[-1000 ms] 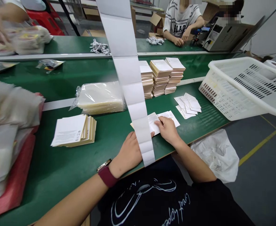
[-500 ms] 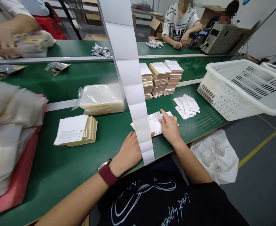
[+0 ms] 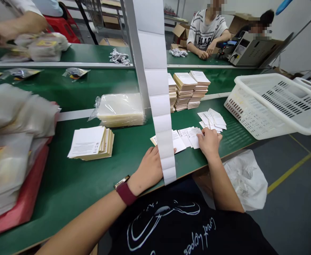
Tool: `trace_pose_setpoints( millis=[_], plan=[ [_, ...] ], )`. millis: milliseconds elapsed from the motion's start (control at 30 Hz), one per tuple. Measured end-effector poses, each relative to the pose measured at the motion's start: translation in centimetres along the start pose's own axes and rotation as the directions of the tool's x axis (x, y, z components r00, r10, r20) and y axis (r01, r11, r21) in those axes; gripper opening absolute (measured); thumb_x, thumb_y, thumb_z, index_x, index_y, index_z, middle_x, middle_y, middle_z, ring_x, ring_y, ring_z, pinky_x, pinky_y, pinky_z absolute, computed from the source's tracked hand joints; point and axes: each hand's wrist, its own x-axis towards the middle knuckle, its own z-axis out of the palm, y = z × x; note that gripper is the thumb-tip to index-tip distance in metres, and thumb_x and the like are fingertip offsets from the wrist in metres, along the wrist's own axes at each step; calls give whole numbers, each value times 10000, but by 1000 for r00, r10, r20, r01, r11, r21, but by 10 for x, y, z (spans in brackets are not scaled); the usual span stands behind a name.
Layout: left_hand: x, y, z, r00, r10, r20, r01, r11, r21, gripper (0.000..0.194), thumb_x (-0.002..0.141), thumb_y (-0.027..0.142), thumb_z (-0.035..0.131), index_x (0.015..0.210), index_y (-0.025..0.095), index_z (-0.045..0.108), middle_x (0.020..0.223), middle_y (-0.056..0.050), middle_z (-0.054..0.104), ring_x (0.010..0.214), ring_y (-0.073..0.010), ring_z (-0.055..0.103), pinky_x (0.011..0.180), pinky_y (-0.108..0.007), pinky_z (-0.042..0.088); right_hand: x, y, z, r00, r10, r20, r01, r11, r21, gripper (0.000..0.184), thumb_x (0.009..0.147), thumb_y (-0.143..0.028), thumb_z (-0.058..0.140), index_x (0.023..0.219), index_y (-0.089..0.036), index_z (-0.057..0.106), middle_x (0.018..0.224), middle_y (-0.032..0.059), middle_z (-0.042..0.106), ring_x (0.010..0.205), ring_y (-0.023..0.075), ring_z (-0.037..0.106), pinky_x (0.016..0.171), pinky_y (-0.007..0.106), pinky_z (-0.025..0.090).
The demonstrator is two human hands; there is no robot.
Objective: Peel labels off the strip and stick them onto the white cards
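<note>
Touching white cards (image 3: 194,138) spread on the table (image 3: 130,152), the right hand (image 3: 210,142) sits apart from the left hand (image 3: 148,168), partly behind a paper strip (image 3: 162,117), neither grip clear; work looks partway, stacks (image 3: 185,79) beyond, these cards unstacked.

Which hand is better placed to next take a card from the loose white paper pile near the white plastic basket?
Right, probably: the right hand is just beside the loose pile. The left hand is farther away, partly hidden by the long white segmented strip.
</note>
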Motion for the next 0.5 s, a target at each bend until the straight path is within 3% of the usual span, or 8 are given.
trace_pose_setpoints(
  millis=[67,167,233,300,400,467,500],
  plan=[
    [0,0,-1,1000,-10,-6,10,1000,-16,424,996,283,435,1408,198,488,1395,-162,547,1240,-309,531,954,-474,471,0,0,2,1000,16,8,-16,1000,5,100,804,-276,537,797,-185,581,853,115,674,931,310,577,912,500,354],
    [0,0,-3,1000,-23,-8,23,999,-49,439,978,248,455,1415,208,477,1401,-156,539,1257,-309,517,955,-472,474,1,5,7,998,59,36,-67,952,300,132,808,-300,515,821,-194,593,813,80,682,838,256,595,856,432,421],
    [-1,0,-3,1000,-26,-2,26,997,-66,462,963,226,469,1425,210,466,1411,-158,529,1267,-314,509,959,-477,474,3,11,9,996,80,39,-88,826,556,191,806,-331,508,876,-195,623,840,66,706,808,231,619,799,382,468],
    [-1,0,-3,1000,-31,3,31,996,-79,478,952,217,481,1429,207,463,1408,-162,531,1268,-323,510,964,-489,474,4,13,8,993,116,38,-104,646,756,232,775,-356,546,910,-193,640,854,49,723,794,216,646,765,356,499],
    [-1,1,-2,999,-48,1,47,994,-101,484,944,231,491,1428,217,466,1383,-162,550,1270,-330,515,982,-515,468,3,6,2,982,178,64,-128,375,918,251,695,-355,643,891,-198,641,787,12,721,722,188,660,749,339,522],
    [-1,2,-2,997,-62,-37,57,992,-113,499,939,251,494,1433,207,451,1371,-166,553,1285,-329,506,1008,-529,459,0,-9,-2,981,172,90,-137,289,947,248,686,-354,663,882,-206,633,742,-6,708,670,172,648,725,328,525],
    [-1,3,-2,995,-72,-66,64,992,-111,510,932,263,498,1434,194,442,1375,-171,545,1300,-330,492,1026,-538,450,-3,-18,-3,984,142,106,-144,296,944,233,703,-359,653,880,-209,627,722,-9,701,651,171,639,701,322,521]
  ],
)
